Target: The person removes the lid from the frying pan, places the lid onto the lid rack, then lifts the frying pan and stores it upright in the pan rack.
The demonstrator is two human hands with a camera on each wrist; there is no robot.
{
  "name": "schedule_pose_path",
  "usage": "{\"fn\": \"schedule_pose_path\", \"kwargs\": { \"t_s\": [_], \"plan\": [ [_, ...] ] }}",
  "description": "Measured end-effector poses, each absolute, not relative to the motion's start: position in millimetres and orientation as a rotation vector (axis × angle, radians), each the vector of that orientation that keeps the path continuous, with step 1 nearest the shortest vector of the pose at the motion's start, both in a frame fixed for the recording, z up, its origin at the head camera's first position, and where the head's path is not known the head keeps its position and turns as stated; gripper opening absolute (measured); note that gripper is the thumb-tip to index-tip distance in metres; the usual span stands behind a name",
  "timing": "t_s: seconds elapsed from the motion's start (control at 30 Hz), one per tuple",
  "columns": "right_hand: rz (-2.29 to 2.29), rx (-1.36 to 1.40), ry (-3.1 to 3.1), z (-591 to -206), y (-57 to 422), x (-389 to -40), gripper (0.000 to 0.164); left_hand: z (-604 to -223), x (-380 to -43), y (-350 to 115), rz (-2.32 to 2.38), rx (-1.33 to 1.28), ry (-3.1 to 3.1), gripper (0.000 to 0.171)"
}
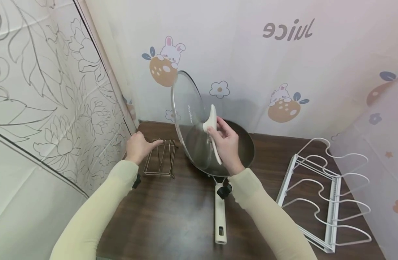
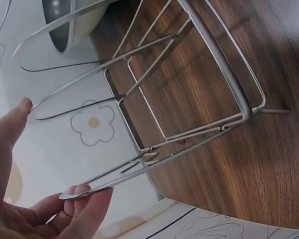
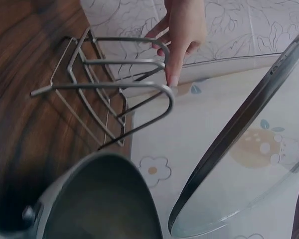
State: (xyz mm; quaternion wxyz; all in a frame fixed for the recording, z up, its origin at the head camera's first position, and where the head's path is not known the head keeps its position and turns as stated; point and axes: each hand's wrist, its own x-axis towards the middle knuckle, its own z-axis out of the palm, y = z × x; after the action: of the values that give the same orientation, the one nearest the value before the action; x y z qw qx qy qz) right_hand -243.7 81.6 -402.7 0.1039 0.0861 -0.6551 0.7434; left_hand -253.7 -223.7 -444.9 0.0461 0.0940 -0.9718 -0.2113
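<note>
My left hand (image 1: 138, 146) holds a small metal wire rack (image 1: 158, 174) that stands on the left of the table. In the left wrist view its fingers (image 2: 92, 209) curl about one outer loop of the rack, and the thumb touches the tip of another loop. With my right hand (image 1: 228, 142) I grip the white handle (image 1: 212, 117) of a clear glass lid (image 1: 188, 119). The lid is tipped up on edge, its glass facing the rack, above a dark frying pan (image 1: 247, 148). Pointing toward me is the pan's cream handle (image 1: 219, 216).
On the right side of the dark wooden table (image 1: 163, 216) lies a white wire rack (image 1: 332, 213) with several wavy loops. A printed curtain (image 1: 244, 54) hangs close behind the pan, and a flower-patterned sheet (image 1: 56, 108) closes off the left.
</note>
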Motion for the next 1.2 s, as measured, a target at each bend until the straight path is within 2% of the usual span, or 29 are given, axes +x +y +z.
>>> {"fn": "schedule_pose_path", "kwargs": {
  "t_s": [0.3, 0.6, 0.93, 1.2],
  "plan": [
    [2.346, 0.258, -1.802, -395.3, 61.4, -241.7, 0.044, -444.6, -252.9, -246.8, -0.897, 0.107, -3.0, 0.085],
    [2.507, 0.327, -1.685, -392.7, 35.2, -233.5, 0.043, -456.1, -256.0, -271.8, -1.147, -0.136, -2.869, 0.065],
    [2.642, 0.359, -1.597, -394.0, 0.5, -226.8, 0.043, -470.3, -262.0, -302.4, -1.154, -0.277, -2.961, 0.059],
    [2.72, 0.301, -1.534, -407.9, -16.9, -229.8, 0.043, -473.0, -265.5, -303.6, -1.21, -0.346, -2.946, 0.056]
  ]
}}
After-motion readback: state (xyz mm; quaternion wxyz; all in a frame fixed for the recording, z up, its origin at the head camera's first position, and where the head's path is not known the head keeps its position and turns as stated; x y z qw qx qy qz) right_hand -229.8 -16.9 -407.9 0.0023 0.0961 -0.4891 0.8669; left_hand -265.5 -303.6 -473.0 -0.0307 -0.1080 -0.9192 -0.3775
